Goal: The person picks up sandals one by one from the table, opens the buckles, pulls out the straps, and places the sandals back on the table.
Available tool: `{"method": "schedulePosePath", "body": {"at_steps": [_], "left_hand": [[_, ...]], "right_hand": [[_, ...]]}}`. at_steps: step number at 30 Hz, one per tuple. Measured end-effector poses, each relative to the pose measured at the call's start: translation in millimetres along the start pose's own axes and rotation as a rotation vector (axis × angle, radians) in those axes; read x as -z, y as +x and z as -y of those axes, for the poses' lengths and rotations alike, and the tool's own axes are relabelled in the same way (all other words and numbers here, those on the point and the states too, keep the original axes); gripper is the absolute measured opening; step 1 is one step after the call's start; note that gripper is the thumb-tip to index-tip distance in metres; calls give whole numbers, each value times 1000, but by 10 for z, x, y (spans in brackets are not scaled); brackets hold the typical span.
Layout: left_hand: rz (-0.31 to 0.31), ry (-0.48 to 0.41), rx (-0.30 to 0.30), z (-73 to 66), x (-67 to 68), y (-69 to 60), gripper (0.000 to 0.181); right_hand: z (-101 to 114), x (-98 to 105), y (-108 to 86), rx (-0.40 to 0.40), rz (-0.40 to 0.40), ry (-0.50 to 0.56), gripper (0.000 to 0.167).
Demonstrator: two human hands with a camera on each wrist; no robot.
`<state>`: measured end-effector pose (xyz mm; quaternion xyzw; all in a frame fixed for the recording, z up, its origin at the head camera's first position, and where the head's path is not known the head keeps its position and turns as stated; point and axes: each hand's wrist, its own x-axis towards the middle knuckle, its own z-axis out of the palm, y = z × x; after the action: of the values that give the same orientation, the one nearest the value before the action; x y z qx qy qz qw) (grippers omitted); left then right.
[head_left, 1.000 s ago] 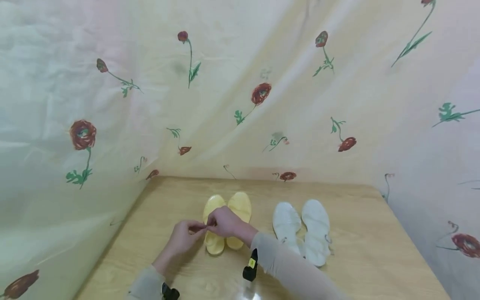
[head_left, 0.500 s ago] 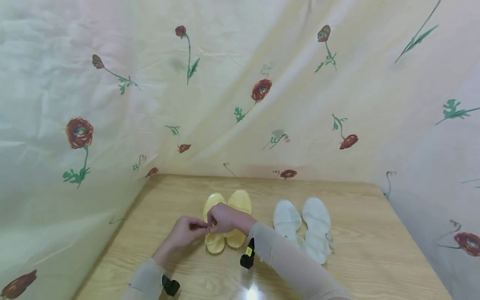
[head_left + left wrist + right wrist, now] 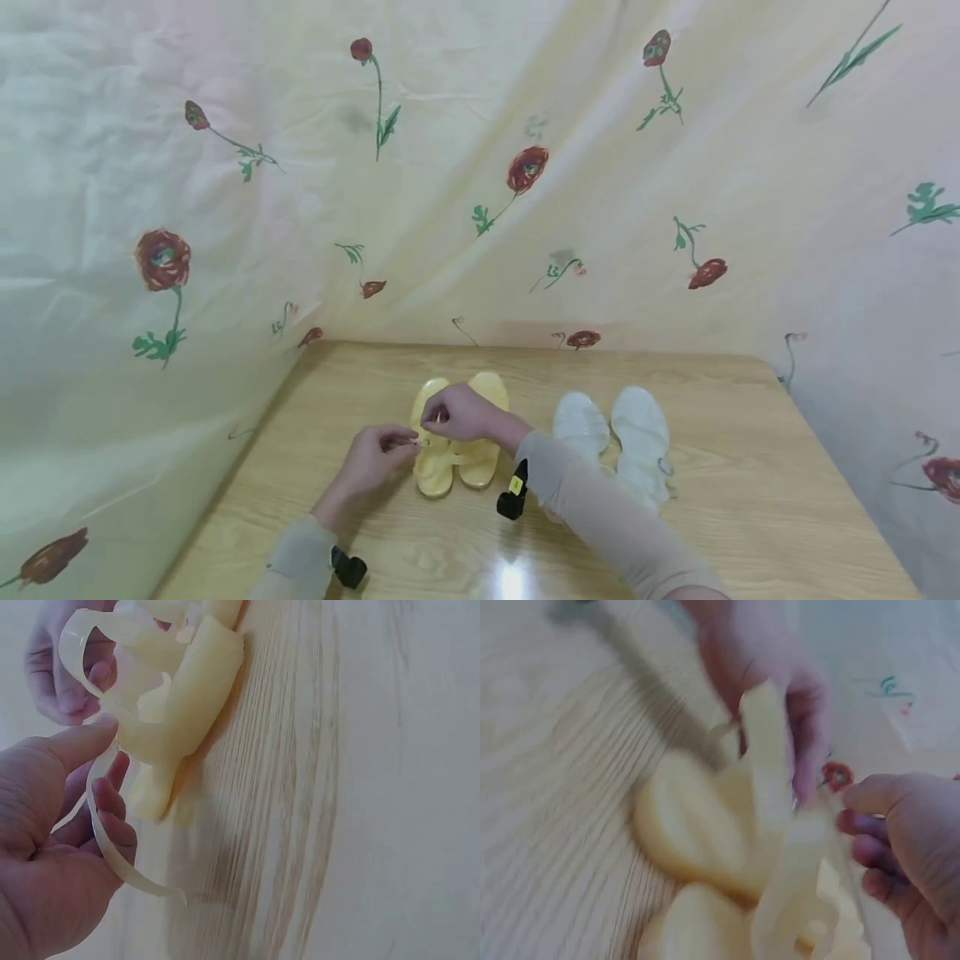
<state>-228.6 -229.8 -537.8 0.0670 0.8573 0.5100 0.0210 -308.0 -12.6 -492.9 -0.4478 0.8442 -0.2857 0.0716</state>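
Observation:
A pair of pale yellow jelly sandals [image 3: 433, 482] lies on the wooden table, toes pointing away. Between thumb and fingers, my left hand [image 3: 371, 462] pinches a thin ankle strap [image 3: 97, 799] of the left sandal; its loose end hangs below the fingers in the left wrist view. Just beyond, my right hand [image 3: 465, 412] hovers over the sandals, fingers loosely bent. In the right wrist view its thumb and fingers [image 3: 870, 851] appear apart from the strap, with nothing clearly between them. The buckle is too small and blurred to make out.
A pair of white sandals [image 3: 640, 429] lies to the right, partly covered by the right sleeve [image 3: 592, 500]. Floral cloth [image 3: 450, 208] hangs behind and at both sides of the table [image 3: 360, 375]. Each wrist carries a black camera.
My right hand has lifted slightly away from the left, leaving a small gap where their fingertips met. The left hand keeps its pinch. The head view has shifted slightly.

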Motion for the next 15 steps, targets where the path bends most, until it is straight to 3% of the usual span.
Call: {"method": "schedulePosePath", "body": {"at_steps": [4, 9, 15], "left_hand": [[-13, -38, 3, -15, 12, 10, 23], [18, -30, -24, -23, 38, 15, 16], [0, -40, -24, -44, 27, -1, 14]], "right_hand": [[63, -4, 49, 5, 58, 29, 9], [94, -42, 77, -52, 125, 14, 5], [61, -62, 116, -122, 175, 93, 4]]}}
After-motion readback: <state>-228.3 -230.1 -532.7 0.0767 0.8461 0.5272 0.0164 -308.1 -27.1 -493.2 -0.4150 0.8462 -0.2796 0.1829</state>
